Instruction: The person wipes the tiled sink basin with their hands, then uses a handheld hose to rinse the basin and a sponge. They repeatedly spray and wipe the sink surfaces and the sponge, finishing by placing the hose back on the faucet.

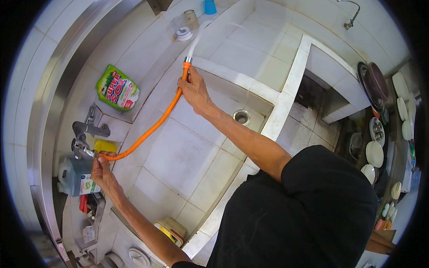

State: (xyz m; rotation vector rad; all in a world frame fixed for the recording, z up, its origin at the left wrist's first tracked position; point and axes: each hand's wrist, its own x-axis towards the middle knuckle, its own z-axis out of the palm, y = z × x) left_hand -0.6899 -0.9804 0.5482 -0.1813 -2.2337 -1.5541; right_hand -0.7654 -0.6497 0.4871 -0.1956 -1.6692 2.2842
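An orange hose (147, 133) runs in a curve over a white-tiled basin (181, 147). My right hand (194, 87) grips it just below its metal nozzle (188, 60), from which a stream of water (195, 41) shoots towards the far wall. At the lower left, my left hand (102, 171) holds the other end, where the hose meets a chrome tap (83, 149). Beside that hand are a yellow object (105, 146) and a plastic jug of bluish liquid (75, 176). A green detergent pouch (117, 87) lies on the ledge above the tap.
A metal drain (241, 117) is set in the basin floor. Jars (191, 19) and a blue cup (210, 6) stand on the far ledge. A plastic container (171, 231) sits in the near corner. Stacked plates (374, 154) line the right. Part of another person's arm (378, 243) shows lower right.
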